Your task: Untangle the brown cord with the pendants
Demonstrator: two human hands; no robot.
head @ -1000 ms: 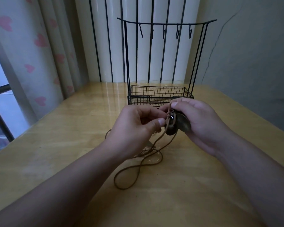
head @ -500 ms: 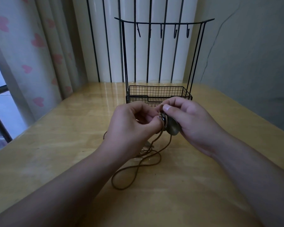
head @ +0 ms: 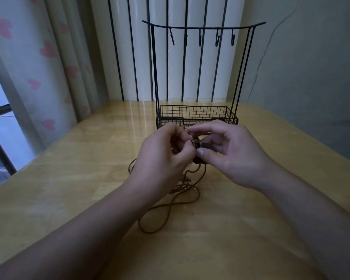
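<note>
both hands raised together over the table [head: 69, 188], nearly touching, just in front of the rack [head: 197, 116]. left hand [head: 162, 158] curled, thumb and forefinger pinching the cord [head: 166, 211] at a small knot or ring beside the pendant [head: 207, 147]. right hand [head: 232, 156] pinching the dark, rounded pendant between thumb and bent fingers, forefinger stretched forward above it toward the left fingertips. only part of the pendant visible between the fingers; cannot tell whether one pendant or more. below the hands, brown cord hanging in two or three strands down to the wood, then lying in loose, crossed loops between the forearms, largest loop nearest the body. another short bend of cord showing to the left of the left wrist, on the table. tangle where the strands meet under the hands too dim to sort out.

behind the hands, black wire rack standing on the far part of the table: low mesh basket at the base, tall uprights, curved top bar with hooks [head: 216, 40] hanging down. behind that, pale wall panels with dark vertical bars. curtain [head: 38, 57] with pink hearts at left, window edge beside it. grey wall at right with a thin crack running down.
</note>
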